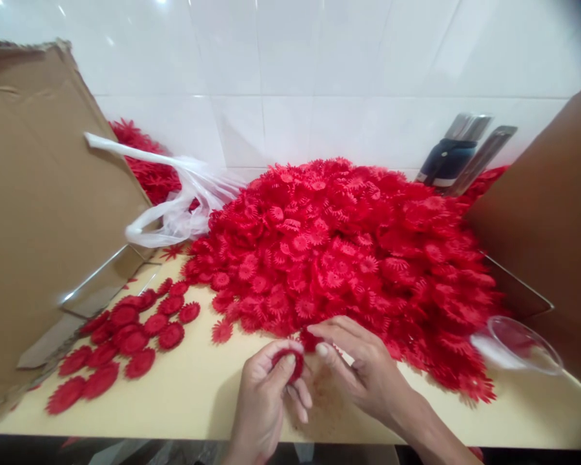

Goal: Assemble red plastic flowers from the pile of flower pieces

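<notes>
My left hand (271,387) is closed round a dark red, round, toothed-edge flower disc (294,365), pinched between thumb and fingers above the front of the table. Close beside it on the right is my right hand (356,361), thumb and index finger apart. A dark red piece (308,340) shows by its fingertips, at the near edge of a large heap of red petalled flower pieces (329,258). Whether the fingertips touch that piece is not clear. To the left on the table lies a group of darker, thicker red discs (126,336), some overlapping.
Cardboard boxes (43,194) (547,239) flank the yellow table (198,394). A white plastic bag (188,194) lies behind the discs. A dark blue bottle (448,158) leans near the tiled wall (319,123). A clear plastic cup (525,345) lies at right.
</notes>
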The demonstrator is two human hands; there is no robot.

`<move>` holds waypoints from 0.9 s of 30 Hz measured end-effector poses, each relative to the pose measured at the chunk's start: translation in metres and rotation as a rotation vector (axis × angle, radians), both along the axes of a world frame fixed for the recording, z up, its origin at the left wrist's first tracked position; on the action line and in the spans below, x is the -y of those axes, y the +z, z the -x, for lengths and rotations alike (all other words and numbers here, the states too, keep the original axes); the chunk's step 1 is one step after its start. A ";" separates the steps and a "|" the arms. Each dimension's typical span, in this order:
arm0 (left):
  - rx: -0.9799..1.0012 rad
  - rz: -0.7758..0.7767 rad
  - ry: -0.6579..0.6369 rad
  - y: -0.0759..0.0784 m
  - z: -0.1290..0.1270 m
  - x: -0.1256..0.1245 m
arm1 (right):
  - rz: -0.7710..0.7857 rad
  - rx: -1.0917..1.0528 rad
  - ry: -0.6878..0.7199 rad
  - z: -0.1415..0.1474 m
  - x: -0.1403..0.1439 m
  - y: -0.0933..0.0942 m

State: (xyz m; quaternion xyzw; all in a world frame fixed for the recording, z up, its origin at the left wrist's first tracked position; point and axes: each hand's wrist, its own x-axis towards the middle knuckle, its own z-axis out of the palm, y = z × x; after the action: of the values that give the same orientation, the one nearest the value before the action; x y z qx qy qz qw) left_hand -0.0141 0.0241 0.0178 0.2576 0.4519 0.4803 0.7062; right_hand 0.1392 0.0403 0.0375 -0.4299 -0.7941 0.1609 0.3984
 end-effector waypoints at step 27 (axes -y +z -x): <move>0.170 -0.050 -0.059 0.002 0.004 -0.005 | -0.282 0.410 -0.596 -0.038 -0.087 0.029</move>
State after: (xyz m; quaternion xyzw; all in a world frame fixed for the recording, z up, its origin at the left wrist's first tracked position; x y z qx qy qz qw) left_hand -0.0182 0.0289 0.0201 0.2465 0.3707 0.4905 0.7491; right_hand 0.1769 0.1274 0.0661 -0.6060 -0.7119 -0.1618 0.3160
